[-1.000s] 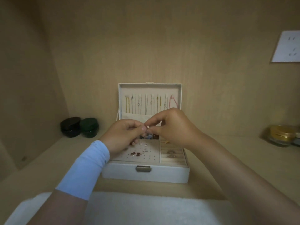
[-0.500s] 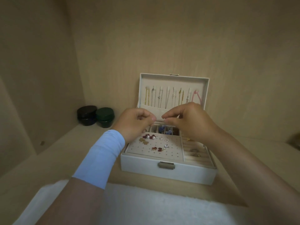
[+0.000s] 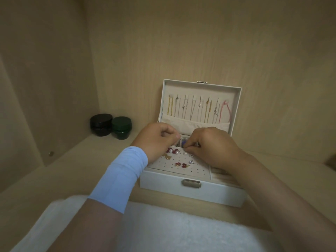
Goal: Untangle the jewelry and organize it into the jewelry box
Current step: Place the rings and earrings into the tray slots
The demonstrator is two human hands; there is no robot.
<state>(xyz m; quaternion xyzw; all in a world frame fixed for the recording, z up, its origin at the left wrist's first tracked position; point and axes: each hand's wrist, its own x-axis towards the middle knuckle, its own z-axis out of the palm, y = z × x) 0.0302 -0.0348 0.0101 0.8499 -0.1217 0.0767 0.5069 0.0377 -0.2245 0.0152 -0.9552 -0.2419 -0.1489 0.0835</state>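
White jewelry box (image 3: 163, 185) under left hand (image 3: 156, 140) and right hand (image 3: 212, 148), fingers curled, grasp unclear.

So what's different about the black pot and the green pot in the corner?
The black pot is black, while the green pot is dark green. The black pot stands on the left, further from the jewelry box; the green pot stands on the right, nearer to it. The black pot looks a little wider than the green pot. Both are round and shiny, have their lids on, and stand upright side by side on the shelf.
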